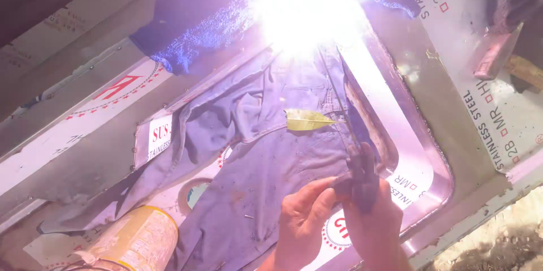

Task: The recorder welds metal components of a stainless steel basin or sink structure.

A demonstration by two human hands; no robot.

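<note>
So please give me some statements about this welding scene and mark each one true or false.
1. A blue-grey cloth lies inside the steel sink basin. True.
2. A dry leaf lies on the cloth. True.
3. Both hands are far from each other, at opposite edges of the sink. False: the left hand and the right hand are close together at the bottom of the view.
4. The right hand holds a thin dark rod that points toward the bright glare. True.
5. A red bucket stands at bottom left. False: a yellowish can lies there.
</note>
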